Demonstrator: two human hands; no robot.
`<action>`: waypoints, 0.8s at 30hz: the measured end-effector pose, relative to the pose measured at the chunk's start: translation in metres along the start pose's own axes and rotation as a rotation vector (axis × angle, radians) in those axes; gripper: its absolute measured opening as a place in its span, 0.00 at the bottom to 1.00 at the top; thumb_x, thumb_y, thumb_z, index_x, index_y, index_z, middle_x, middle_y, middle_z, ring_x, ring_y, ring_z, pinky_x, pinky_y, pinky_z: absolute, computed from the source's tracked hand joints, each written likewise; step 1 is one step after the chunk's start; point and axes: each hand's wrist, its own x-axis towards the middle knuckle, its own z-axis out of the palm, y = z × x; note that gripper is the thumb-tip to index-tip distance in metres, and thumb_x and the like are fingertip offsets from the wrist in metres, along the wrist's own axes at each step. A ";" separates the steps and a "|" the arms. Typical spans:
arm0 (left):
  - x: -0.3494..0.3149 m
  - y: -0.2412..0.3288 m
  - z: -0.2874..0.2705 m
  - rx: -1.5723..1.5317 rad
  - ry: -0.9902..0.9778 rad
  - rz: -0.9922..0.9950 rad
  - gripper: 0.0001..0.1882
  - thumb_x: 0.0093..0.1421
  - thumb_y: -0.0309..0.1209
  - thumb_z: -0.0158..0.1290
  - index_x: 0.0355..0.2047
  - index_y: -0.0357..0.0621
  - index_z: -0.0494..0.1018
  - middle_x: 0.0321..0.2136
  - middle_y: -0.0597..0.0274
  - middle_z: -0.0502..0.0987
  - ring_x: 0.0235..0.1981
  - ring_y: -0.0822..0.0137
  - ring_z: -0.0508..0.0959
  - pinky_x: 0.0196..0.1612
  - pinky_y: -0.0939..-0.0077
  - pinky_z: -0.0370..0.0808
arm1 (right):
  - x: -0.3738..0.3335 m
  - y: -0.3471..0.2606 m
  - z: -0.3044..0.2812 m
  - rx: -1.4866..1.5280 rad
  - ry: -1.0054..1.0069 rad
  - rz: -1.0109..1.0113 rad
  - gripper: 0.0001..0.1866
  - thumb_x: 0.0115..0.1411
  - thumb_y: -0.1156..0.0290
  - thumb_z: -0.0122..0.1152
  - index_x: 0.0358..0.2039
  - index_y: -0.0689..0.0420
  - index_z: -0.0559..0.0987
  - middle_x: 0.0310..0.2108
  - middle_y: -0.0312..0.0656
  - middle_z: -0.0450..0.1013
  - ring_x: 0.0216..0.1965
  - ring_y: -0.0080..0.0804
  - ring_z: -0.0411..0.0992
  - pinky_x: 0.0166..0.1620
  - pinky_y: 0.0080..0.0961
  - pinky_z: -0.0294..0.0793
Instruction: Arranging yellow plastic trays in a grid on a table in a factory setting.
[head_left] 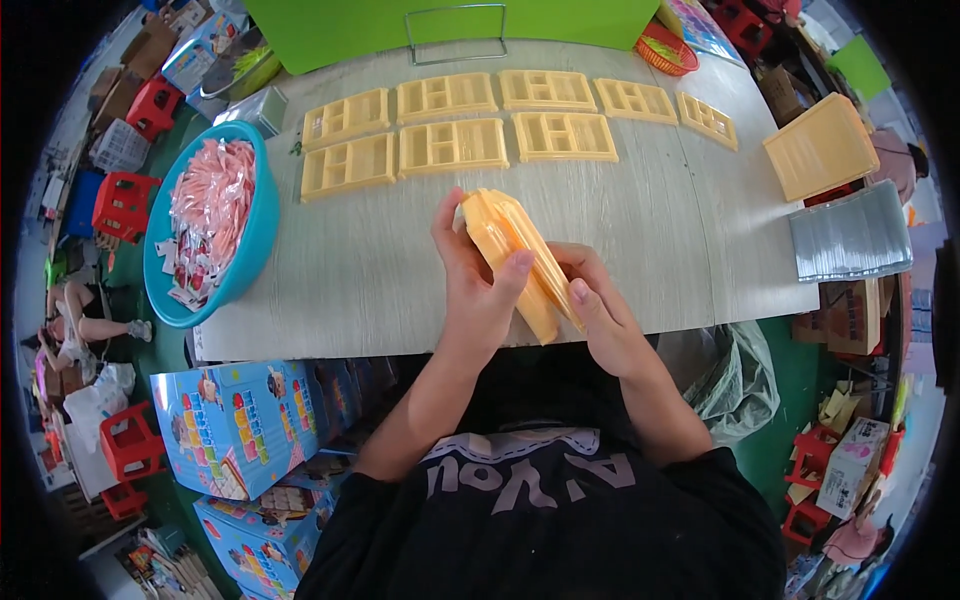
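Observation:
Above the table's near edge, I hold a small stack of yellow plastic trays, tilted on edge. My left hand is wrapped round its left side, thumb on the face. At the right side, my right hand grips the stack with thumb and fingers, where the layers stand slightly apart. Beyond my hands, several yellow compartment trays lie flat in two rows on the pale table. Their compartments look bare. How many trays are in my hands I cannot tell.
A teal basin of pink wrapped packets stands at the left. Stacked yellow trays and clear plastic trays sit at the right edge. A green panel and a red basket are at the back. Blue printed boxes stand below left.

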 end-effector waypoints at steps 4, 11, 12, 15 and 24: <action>0.000 0.001 -0.001 0.005 0.003 0.000 0.44 0.64 0.26 0.57 0.71 0.47 0.40 0.54 0.52 0.65 0.52 0.65 0.72 0.58 0.68 0.72 | 0.001 -0.001 0.002 0.023 -0.011 -0.007 0.27 0.77 0.54 0.40 0.63 0.63 0.63 0.59 0.44 0.65 0.61 0.31 0.64 0.66 0.31 0.60; 0.002 0.001 -0.006 0.101 0.008 0.034 0.42 0.65 0.28 0.55 0.72 0.49 0.43 0.49 0.51 0.74 0.48 0.63 0.78 0.53 0.65 0.78 | 0.002 0.002 0.001 -0.175 0.024 0.006 0.27 0.75 0.54 0.45 0.62 0.64 0.64 0.59 0.47 0.65 0.60 0.36 0.65 0.65 0.33 0.60; 0.004 0.007 -0.006 0.098 -0.064 -0.030 0.45 0.61 0.27 0.57 0.72 0.48 0.41 0.52 0.50 0.69 0.51 0.63 0.74 0.56 0.65 0.75 | 0.003 -0.002 0.001 -0.279 0.040 -0.026 0.26 0.74 0.55 0.47 0.61 0.64 0.65 0.59 0.49 0.66 0.59 0.38 0.65 0.65 0.34 0.61; 0.005 0.011 -0.013 0.094 -0.153 -0.088 0.49 0.57 0.25 0.58 0.72 0.47 0.40 0.54 0.48 0.64 0.54 0.62 0.71 0.58 0.64 0.72 | 0.006 -0.013 0.000 -0.424 0.032 -0.079 0.24 0.72 0.59 0.51 0.60 0.63 0.66 0.58 0.52 0.66 0.58 0.43 0.66 0.64 0.35 0.63; 0.000 0.012 -0.007 0.015 -0.097 -0.091 0.47 0.55 0.20 0.54 0.71 0.47 0.42 0.51 0.50 0.66 0.49 0.65 0.74 0.54 0.66 0.76 | 0.006 -0.010 0.002 -0.469 0.037 -0.108 0.21 0.71 0.64 0.52 0.59 0.62 0.68 0.58 0.53 0.67 0.57 0.44 0.67 0.62 0.35 0.65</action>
